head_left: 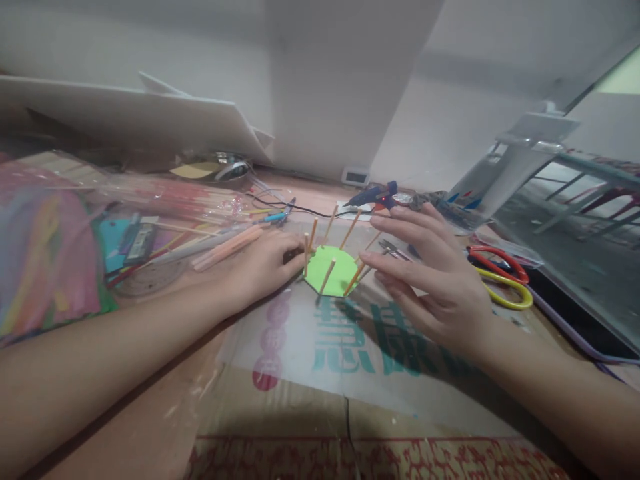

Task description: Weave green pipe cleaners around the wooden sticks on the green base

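Note:
A bright green octagonal base lies flat before me, with several thin wooden sticks standing up round its edge, some leaning. My left hand rests at the left edge of the base, its fingers curled and the thumb against the edge beside a stick; some fingertips are hidden. On the other side, my right hand is raised with the fingers apart. Its index fingertip is close to a stick at the right edge; whether they touch is unclear. Behind the base lies a blue hot glue gun with a red light.
Scissors with red and yellow handles and a phone lie at right, near a clear dispenser bottle. Bagged sticks and colourful strips fill the left. A printed plastic sheet covers the table front.

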Tool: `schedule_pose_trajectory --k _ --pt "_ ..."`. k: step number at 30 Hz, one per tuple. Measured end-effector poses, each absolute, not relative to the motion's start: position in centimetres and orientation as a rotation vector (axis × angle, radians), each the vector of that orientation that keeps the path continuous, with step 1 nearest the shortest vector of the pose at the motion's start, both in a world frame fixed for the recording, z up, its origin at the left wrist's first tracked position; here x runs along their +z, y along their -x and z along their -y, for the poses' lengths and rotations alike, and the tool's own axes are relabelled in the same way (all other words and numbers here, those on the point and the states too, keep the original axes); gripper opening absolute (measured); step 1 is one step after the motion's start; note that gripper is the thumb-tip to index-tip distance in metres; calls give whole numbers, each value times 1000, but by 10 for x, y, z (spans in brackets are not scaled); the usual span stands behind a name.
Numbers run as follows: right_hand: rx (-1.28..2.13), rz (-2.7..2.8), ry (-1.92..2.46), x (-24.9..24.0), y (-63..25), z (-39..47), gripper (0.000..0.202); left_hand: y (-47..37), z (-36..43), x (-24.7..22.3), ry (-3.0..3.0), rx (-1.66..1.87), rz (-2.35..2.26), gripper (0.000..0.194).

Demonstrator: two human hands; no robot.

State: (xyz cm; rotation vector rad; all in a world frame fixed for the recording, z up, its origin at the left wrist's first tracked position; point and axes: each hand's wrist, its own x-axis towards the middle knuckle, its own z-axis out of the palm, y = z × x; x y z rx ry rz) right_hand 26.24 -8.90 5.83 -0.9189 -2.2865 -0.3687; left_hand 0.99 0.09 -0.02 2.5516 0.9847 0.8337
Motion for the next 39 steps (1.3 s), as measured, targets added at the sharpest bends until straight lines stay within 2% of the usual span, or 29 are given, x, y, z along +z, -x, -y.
schedule_pose_trajectory --k 5,9,12,15,18,22,27,32,39 --pt "-315 2289 934 62 -262 89 38 -9 -1 0 -2465 853 -1021 16" --pt "-292 2232 938 66 -262 91 41 -7 13 7 -2370 1350 -1177 23" --pt "-216 2097 951 62 -264 93 39 -10 40 16 -2450 1546 -923 20" --pt "-44 1971 951 51 -263 96 33 -17 65 18 -2535 1333 -796 43" --pt "166 1894 1057 42 -261 100 25 -21 70 12 -2522 1213 -849 53" --pt "341 1912 1228 37 -255 104 23 -19 56 7 -2485 1061 -965 50" --pt "458 1987 1294 30 -249 99 24 -21 53 7 -2516 786 -1086 35" --pt "472 1962 1392 24 -245 94 27 -25 53 6 -2571 585 -1125 27" --pt "399 2018 1411 24 -241 90 16 -26 51 9 -2601 492 -1082 25"
